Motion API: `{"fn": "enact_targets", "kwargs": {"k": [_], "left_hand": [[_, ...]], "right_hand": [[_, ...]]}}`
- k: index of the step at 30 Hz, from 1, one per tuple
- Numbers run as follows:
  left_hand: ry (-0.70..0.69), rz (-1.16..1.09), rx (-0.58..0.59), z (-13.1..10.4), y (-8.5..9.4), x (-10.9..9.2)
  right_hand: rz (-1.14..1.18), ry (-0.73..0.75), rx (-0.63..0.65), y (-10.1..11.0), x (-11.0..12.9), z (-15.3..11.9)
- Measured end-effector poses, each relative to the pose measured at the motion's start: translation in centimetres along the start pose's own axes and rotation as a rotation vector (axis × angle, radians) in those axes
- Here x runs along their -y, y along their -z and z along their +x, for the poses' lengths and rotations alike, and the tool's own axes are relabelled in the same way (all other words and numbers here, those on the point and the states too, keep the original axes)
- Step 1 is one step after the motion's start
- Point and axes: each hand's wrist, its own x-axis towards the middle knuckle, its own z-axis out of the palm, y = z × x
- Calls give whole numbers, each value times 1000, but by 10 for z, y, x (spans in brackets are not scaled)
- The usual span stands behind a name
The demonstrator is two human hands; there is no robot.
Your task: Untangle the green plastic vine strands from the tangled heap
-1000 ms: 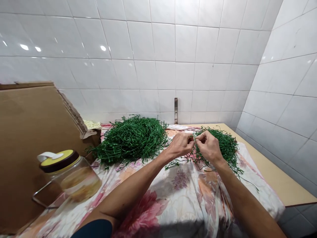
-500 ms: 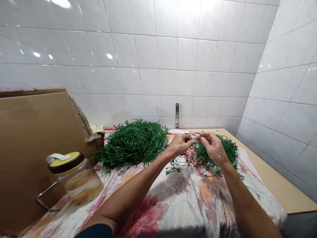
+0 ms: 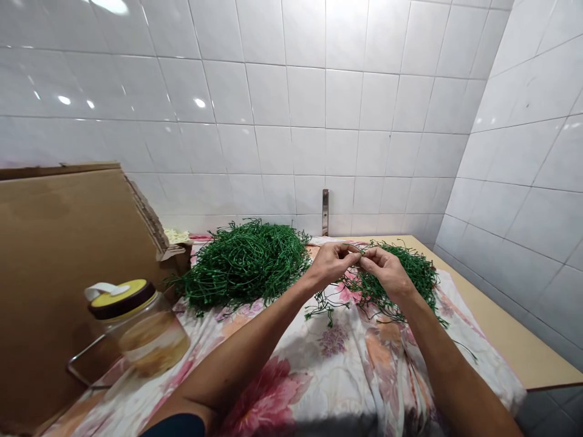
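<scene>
Fingertip to fingertip, my two hands meet above the cloth between two heaps of green stems. My left hand (image 3: 334, 262) is closed in a pinch on a thin green stem (image 3: 348, 245). The fingers of my right hand (image 3: 386, 268) are pinched at the same stem, near its tip. Behind and below my right hand lies the smaller heap of green stems (image 3: 416, 270), partly hidden by it. A larger green heap (image 3: 248, 264) rests to the left of my left hand. A few loose stems (image 3: 321, 308) lie below my hands.
A floral cloth (image 3: 337, 376) covers much of the table (image 3: 496, 331). On the left stand a clear jar with a yellow and brown lid (image 3: 150, 334) and a big cardboard box (image 3: 68, 267). A tiled wall (image 3: 305, 145) rises behind, with a metal strip (image 3: 325, 212) on it.
My right hand has moved slightly left and closed, so its fingertips now meet those of my left hand. The heaps have stayed in place.
</scene>
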Motion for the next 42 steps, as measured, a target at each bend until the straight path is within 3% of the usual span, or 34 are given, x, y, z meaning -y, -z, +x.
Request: {"fn": "enact_targets", "kwargs": {"k": [4,8,13,17,23,27,31,37,42], "left_hand": [[-13,-32,2,0,0,2],[-45,36,-27,1,1,6],[-195,320,-148,0,1,11],[-314,404,-174,1,-1,19],[-495,636,-188,0,-2,27],[-600,896,-203,-1,-5,33],[-608,1042,-139,0,-8,38],[-548,961,-141,0,-6,36],[-572,1080,-75,-4,-7,32]], "right_hand": [[47,-25,63,-3,0,-1],[-18,17,42,0,-3,0],[-207,106,-62,5,-7,1],[-295,139,-86,7,-5,1],[-193,46,12,9,-1,1],[-199,-27,-22,10,-1,1],[-196,-108,-25,10,-1,2],[-19,-166,-65,8,-4,2],[41,-216,-108,8,-6,1]]}}
